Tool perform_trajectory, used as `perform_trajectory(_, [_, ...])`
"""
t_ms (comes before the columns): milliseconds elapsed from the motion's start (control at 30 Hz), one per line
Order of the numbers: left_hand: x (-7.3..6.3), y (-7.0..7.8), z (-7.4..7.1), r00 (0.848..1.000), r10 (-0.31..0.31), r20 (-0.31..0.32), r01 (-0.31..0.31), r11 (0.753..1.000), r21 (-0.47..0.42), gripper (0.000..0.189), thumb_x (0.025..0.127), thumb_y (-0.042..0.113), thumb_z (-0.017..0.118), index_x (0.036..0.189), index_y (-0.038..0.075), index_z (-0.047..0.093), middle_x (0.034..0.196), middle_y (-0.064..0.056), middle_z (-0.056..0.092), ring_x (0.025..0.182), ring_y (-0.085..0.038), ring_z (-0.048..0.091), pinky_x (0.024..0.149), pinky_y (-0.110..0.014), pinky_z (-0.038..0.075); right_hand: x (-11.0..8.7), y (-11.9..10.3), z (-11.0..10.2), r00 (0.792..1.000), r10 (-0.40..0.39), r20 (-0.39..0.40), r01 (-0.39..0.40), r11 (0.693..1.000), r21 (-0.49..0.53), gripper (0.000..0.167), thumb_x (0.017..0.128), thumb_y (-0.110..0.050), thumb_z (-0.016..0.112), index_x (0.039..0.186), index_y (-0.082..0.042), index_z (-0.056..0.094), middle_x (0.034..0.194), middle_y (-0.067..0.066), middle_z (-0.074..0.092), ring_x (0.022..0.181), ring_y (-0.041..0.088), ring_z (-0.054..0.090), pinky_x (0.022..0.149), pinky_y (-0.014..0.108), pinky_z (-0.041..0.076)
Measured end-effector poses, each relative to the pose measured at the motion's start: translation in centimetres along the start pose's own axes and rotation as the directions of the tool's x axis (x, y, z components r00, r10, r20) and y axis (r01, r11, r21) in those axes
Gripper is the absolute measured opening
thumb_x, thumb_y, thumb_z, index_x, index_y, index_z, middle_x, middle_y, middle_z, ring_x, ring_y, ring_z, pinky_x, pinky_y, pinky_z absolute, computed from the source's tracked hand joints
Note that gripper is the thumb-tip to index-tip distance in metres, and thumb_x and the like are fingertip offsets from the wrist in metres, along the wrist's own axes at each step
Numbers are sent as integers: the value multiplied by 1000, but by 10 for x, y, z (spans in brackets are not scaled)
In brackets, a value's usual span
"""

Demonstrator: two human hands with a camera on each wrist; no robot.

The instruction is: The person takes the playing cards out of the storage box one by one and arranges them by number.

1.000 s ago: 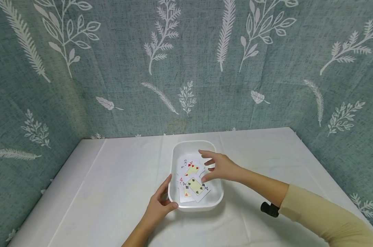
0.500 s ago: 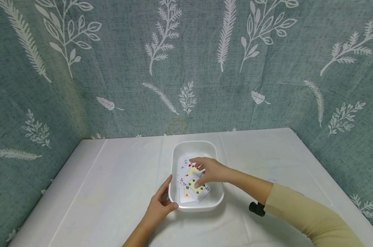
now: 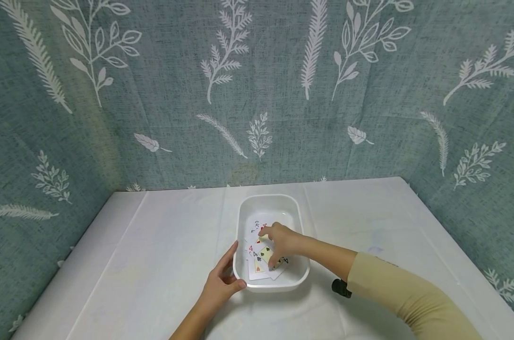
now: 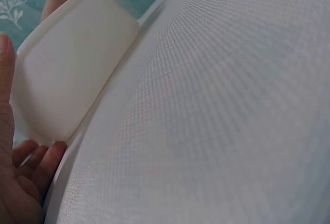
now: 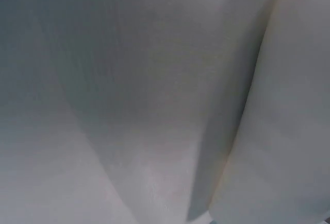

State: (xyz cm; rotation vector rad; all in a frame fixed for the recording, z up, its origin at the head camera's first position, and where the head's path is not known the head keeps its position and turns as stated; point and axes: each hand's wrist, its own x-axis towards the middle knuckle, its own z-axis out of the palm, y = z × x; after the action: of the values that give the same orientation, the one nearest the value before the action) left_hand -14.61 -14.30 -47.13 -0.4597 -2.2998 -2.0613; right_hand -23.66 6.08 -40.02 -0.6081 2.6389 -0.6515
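Gripping the tray, lower centre: our left hand; our right hand, spread, seemingly empty, over cards—hasty raking could bend them.

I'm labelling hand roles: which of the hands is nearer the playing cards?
The right hand: it is over the playing cards inside the white tray, while the left hand is at the tray's near-left corner.

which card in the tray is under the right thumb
In the head view, the four of spades lies beneath the thumb of the right hand. Its black spades set it apart from nearby red heart cards.
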Motion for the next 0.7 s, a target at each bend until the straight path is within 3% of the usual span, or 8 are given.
perform_trajectory(200, [-1,0,0,1000,23,11,-23,1000,-13,91,73,44,75,148,15,32,127,-23,51,105,-19,54,78,-23,55,-2,-1,4,1000,3,-27,-4,1000,-25,75,53,-12,93,119,-10,58,106,10,48,89,20,48,83,36,50])
perform_trajectory(467, [-1,0,0,1000,26,13,-26,1000,-5,91,73,41,75,148,12,32,126,-23,52,106,-17,53,78,-21,55,-1,2,6,1000,7,-6,-6,1000,26,74,56,-10,92,119,-9,53,95,6,52,83,18,47,77,34,48])
perform_trajectory(700, [0,-1,0,1000,26,3,-26,1000,2,89,74,42,75,148,15,34,126,-23,52,105,-18,54,77,-22,55,-1,4,3,1000,15,-1,-15,993,116,56,65,-3,85,112,-12,57,92,4,58,82,16,51,73,31,49])
